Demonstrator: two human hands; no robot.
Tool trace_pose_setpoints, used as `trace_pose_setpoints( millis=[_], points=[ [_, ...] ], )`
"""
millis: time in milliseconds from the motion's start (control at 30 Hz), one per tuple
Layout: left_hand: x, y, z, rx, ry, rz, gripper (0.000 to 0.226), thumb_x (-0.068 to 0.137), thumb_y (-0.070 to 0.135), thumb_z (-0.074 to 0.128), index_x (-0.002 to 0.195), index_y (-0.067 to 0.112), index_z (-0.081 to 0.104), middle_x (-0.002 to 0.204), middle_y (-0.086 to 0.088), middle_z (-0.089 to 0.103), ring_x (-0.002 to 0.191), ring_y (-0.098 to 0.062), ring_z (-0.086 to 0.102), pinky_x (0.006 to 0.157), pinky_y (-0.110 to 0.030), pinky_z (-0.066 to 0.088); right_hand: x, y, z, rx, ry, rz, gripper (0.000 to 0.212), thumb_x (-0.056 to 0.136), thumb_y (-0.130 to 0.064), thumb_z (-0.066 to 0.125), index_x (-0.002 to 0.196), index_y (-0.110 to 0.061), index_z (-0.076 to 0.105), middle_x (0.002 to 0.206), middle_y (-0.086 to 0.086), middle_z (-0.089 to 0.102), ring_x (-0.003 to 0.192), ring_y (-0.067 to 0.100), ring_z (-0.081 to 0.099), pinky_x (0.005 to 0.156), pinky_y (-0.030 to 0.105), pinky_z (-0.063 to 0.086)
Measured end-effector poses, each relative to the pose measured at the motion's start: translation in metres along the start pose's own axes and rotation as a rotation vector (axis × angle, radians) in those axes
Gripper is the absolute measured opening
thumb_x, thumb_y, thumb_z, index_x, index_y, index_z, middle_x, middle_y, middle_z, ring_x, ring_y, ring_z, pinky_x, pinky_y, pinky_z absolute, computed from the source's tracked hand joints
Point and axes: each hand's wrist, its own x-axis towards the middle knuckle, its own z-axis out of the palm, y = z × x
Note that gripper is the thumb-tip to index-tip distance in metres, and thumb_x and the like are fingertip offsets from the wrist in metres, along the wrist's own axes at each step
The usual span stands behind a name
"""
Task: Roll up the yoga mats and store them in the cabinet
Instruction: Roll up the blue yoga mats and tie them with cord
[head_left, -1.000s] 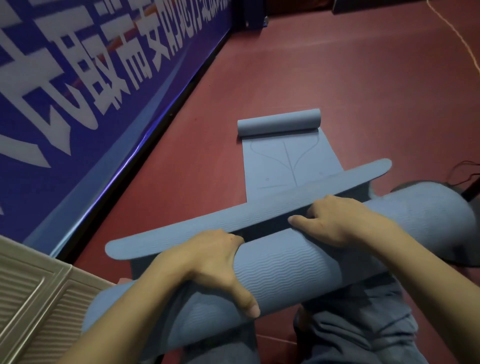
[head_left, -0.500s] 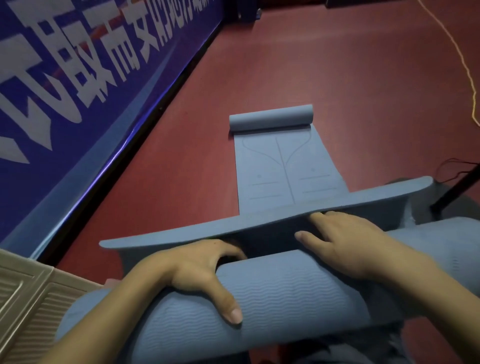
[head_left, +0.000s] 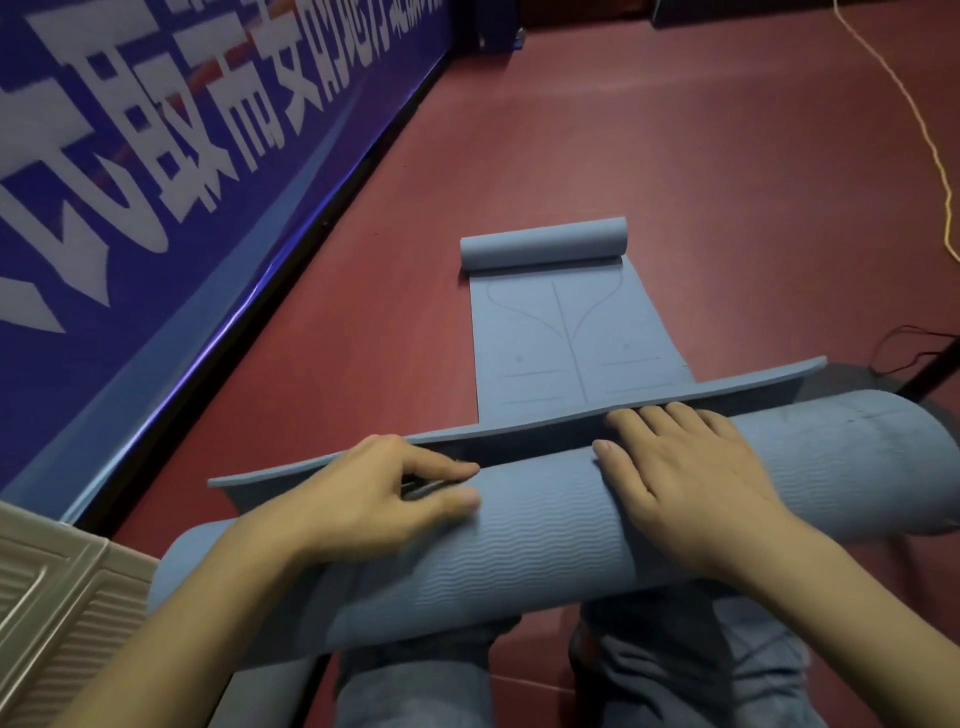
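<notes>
- Dark red floor (head_left: 675, 156) stretches far ahead, with a blue banner (head_left: 156, 182) bearing white characters along the left wall and a yellow cord (head_left: 924, 135) trailing at the far right
- Across the near middle lies the rolled blue yoga mat (head_left: 545, 545), resting over the person's knees, its loose flap (head_left: 519, 431) standing up along the far side
- Left hand (head_left: 374, 499) rests on the roll, thumb and forefinger pinching at the seam under the flap
- Right hand (head_left: 680, 478) lies flat, fingers together and straight, pressing the roll's top, fingertips touching the flap
- Farther off, a second blue mat (head_left: 566, 343) lies on the floor, only its far end rolled
- Beige ribbed panel (head_left: 57, 608) sits at the near left
</notes>
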Motion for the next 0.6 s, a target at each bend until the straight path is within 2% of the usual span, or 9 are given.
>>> trace_pose_setpoints(
  millis=[33, 100, 133, 200, 267, 400, 467, 533, 600],
  points=[
    [-0.006, 0.009, -0.002, 0.056, -0.041, -0.027, 0.069, 0.075, 0.083, 0.065, 0.135, 0.049, 0.061, 0.132, 0.038, 0.058, 0.120, 0.014, 0.055, 0.107, -0.030, 0.048, 0.002, 0.000, -0.001, 0.013, -0.006, 0.008, 0.057, 0.093, -0.058, 0.002, 0.108, -0.030, 0.049, 0.105, -0.010, 0.059, 0.102, 0.019, 0.051, 0.097, 0.038, 0.038],
    [-0.013, 0.030, 0.004, 0.243, -0.107, -0.042, 0.094, 0.052, 0.097, 0.065, 0.129, 0.044, 0.059, 0.127, 0.029, 0.062, 0.114, 0.004, 0.058, 0.100, -0.032, 0.050, 0.006, 0.000, -0.002, 0.041, -0.015, 0.031, 0.054, 0.092, -0.059, 0.002, 0.099, -0.030, 0.046, 0.100, -0.011, 0.056, 0.099, 0.018, 0.049, 0.095, 0.037, 0.037],
    [-0.013, 0.039, 0.010, 0.366, -0.122, -0.059, 0.104, 0.043, 0.098, 0.067, 0.128, 0.040, 0.053, 0.126, 0.025, 0.059, 0.114, -0.003, 0.056, 0.101, -0.034, 0.048, 0.008, 0.000, -0.002, 0.046, -0.017, 0.039, 0.052, 0.092, -0.059, 0.003, 0.097, -0.030, 0.046, 0.099, -0.011, 0.056, 0.100, 0.018, 0.049, 0.095, 0.037, 0.037],
    [-0.008, 0.047, 0.026, 0.556, -0.136, -0.101, 0.139, 0.036, 0.095, 0.072, 0.147, 0.019, 0.033, 0.141, 0.008, 0.046, 0.127, -0.017, 0.047, 0.112, -0.037, 0.039, 0.013, 0.001, -0.004, 0.071, -0.010, 0.033, 0.049, 0.098, -0.058, 0.009, 0.095, -0.029, 0.049, 0.100, -0.011, 0.059, 0.102, 0.019, 0.051, 0.094, 0.038, 0.036],
    [-0.001, 0.043, 0.038, 0.612, -0.099, -0.116, 0.154, 0.038, 0.089, 0.079, 0.154, 0.009, 0.018, 0.147, -0.001, 0.039, 0.132, -0.024, 0.041, 0.118, -0.039, 0.032, 0.019, 0.001, -0.010, 0.107, -0.018, 0.030, 0.044, 0.102, -0.056, 0.021, 0.095, -0.026, 0.053, 0.099, -0.007, 0.065, 0.101, 0.023, 0.054, 0.087, 0.039, 0.034],
    [-0.001, 0.031, 0.045, 0.579, 0.010, -0.045, 0.152, 0.044, 0.088, 0.077, 0.159, 0.012, 0.013, 0.149, 0.003, 0.039, 0.134, -0.020, 0.040, 0.118, -0.035, 0.030, 0.024, 0.003, -0.020, 0.117, -0.061, 0.029, 0.042, 0.103, -0.056, 0.028, 0.098, -0.025, 0.056, 0.095, 0.003, 0.070, 0.089, 0.027, 0.056, 0.078, 0.036, 0.028],
    [-0.004, 0.027, 0.047, 0.559, 0.045, -0.027, 0.141, 0.045, 0.089, 0.073, 0.156, 0.017, 0.021, 0.142, 0.008, 0.046, 0.128, -0.017, 0.045, 0.114, -0.035, 0.033, 0.021, 0.004, -0.020, 0.131, -0.053, 0.022, 0.044, 0.102, -0.058, 0.027, 0.100, -0.027, 0.058, 0.097, 0.002, 0.071, 0.093, 0.027, 0.059, 0.078, 0.035, 0.028],
    [-0.004, 0.026, 0.045, 0.557, 0.054, -0.013, 0.121, 0.042, 0.090, 0.070, 0.138, 0.024, 0.040, 0.125, 0.012, 0.056, 0.112, -0.014, 0.054, 0.102, -0.034, 0.041, 0.016, 0.001, -0.017, 0.107, -0.019, 0.000, 0.048, 0.102, -0.059, 0.023, 0.104, -0.028, 0.060, 0.100, 0.001, 0.072, 0.100, 0.027, 0.062, 0.079, 0.035, 0.027],
    [-0.003, 0.027, 0.034, 0.534, 0.035, -0.011, 0.102, 0.037, 0.089, 0.071, 0.117, 0.030, 0.049, 0.108, 0.016, 0.061, 0.097, -0.013, 0.060, 0.089, -0.033, 0.048, 0.016, -0.001, -0.019, 0.086, -0.012, -0.017, 0.052, 0.101, -0.059, 0.019, 0.103, -0.029, 0.061, 0.100, 0.001, 0.073, 0.099, 0.026, 0.062, 0.080, 0.037, 0.029]
  ],
)
